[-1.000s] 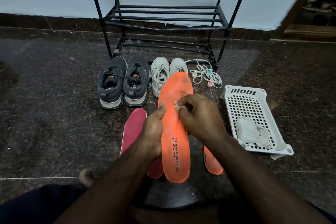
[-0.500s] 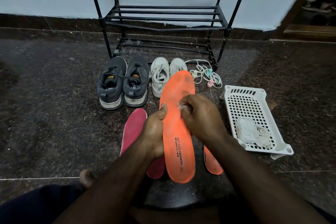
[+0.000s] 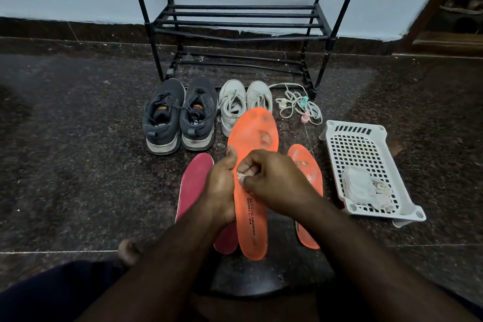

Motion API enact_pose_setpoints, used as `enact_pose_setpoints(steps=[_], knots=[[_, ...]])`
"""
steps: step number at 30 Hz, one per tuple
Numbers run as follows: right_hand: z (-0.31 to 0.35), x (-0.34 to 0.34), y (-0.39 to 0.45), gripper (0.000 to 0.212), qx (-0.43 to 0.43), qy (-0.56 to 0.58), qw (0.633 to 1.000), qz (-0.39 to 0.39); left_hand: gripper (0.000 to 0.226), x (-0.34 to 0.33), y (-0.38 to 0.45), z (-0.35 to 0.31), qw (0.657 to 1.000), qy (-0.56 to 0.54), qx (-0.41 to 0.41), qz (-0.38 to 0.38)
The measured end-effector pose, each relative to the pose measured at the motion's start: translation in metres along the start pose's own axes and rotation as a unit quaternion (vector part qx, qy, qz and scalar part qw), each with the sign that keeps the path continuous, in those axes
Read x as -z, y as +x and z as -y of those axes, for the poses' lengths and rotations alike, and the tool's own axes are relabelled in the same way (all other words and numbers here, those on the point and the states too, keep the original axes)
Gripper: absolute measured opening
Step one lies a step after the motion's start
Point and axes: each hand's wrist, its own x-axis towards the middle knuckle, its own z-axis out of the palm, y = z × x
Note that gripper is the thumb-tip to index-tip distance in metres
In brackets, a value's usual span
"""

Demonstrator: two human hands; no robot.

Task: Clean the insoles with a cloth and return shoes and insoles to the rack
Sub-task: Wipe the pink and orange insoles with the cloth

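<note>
Item: large orange foam insole printed "CAMPUS MEMORYTECH LITE" (image 3: 252,180), held up over the dark speckled stone floor (image 3: 78,165), toe end pointing away, with a worn stain near the toe.

Left hand (image 3: 220,188): wrapped round the insole's left edge at mid-length, thumb lying on the top face.

Right hand (image 3: 271,180): fingers curled, pinching a small white cloth (image 3: 241,177) and pressing it onto the insole's upper face, just beside the left thumb.

Beneath and beside:
- second orange insole (image 3: 307,191), flat on the floor to the right, partly hidden by the right forearm;
- dark pink insole (image 3: 194,185), flat on the floor to the left, its heel end covered by the left wrist.

Beyond:
- pair of dark grey lace-up trainers (image 3: 180,115);
- pair of small white lace-up shoes (image 3: 241,102), the right one partly masked by the held insole's toe;
- tangle of white laces with small pastel pieces (image 3: 298,107).

All lie in front of the black metal tube shoe rack (image 3: 240,21), which stands against the pale wall.

Right side: white perforated plastic tray (image 3: 358,149) holding crumpled white cloths (image 3: 363,188).
</note>
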Motion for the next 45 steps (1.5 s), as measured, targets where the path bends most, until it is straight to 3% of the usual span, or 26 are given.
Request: enact_pose_setpoints(steps=[2, 5, 9, 12, 15, 18, 22, 26, 31, 35, 38, 41, 45], knots=[[0.0, 0.006, 0.001, 0.012, -0.004, 0.053, 0.997, -0.058, 0.071, 0.0, -0.001, 0.0, 1.0, -0.007, -0.01, 0.013], [-0.001, 0.003, 0.003, 0.014, 0.037, 0.011, 0.993, -0.115, 0.064, -0.001, -0.003, -0.001, 1.0, 0.001, -0.023, 0.022], [0.006, -0.01, -0.007, 0.015, 0.035, -0.007, 0.998, -0.046, 0.073, 0.0, -0.003, -0.004, 0.999, -0.007, -0.039, -0.024], [0.007, -0.005, -0.009, 0.014, 0.006, 0.057, 0.998, 0.039, 0.076, 0.003, 0.003, -0.007, 0.998, -0.022, -0.039, -0.054], [0.002, 0.001, -0.004, 0.012, -0.012, 0.105, 0.993, -0.047, 0.077, 0.002, 0.001, -0.007, 1.0, -0.019, -0.017, -0.016], [0.001, 0.001, 0.001, 0.009, 0.025, 0.036, 0.994, -0.099, 0.074, 0.001, -0.003, -0.006, 1.0, -0.019, -0.014, 0.016], [0.009, -0.004, -0.004, 0.007, 0.027, -0.081, 0.996, -0.005, 0.062, -0.001, -0.002, -0.004, 0.998, -0.007, -0.044, -0.031], [0.009, 0.008, -0.011, 0.01, 0.016, -0.022, 0.996, 0.084, 0.06, -0.003, -0.001, -0.007, 0.997, -0.002, -0.065, -0.052], [0.001, 0.009, 0.001, 0.018, 0.096, -0.071, 0.992, -0.05, 0.06, -0.003, -0.006, -0.006, 0.999, -0.032, -0.027, -0.007], [0.002, -0.004, -0.005, 0.018, 0.161, -0.083, 0.983, -0.006, 0.055, -0.001, -0.002, -0.01, 0.998, -0.036, -0.034, -0.034], [-0.001, 0.002, -0.008, 0.025, 0.163, -0.052, 0.985, 0.019, 0.055, -0.001, -0.002, -0.013, 0.998, -0.02, -0.04, -0.044], [-0.003, 0.009, -0.004, 0.031, 0.194, -0.065, 0.978, -0.041, 0.059, -0.001, -0.005, -0.013, 0.998, -0.048, -0.028, -0.01], [-0.004, 0.001, 0.001, 0.016, 0.191, -0.079, 0.973, -0.1, 0.058, 0.0, -0.005, -0.009, 0.997, -0.071, -0.021, 0.017]])
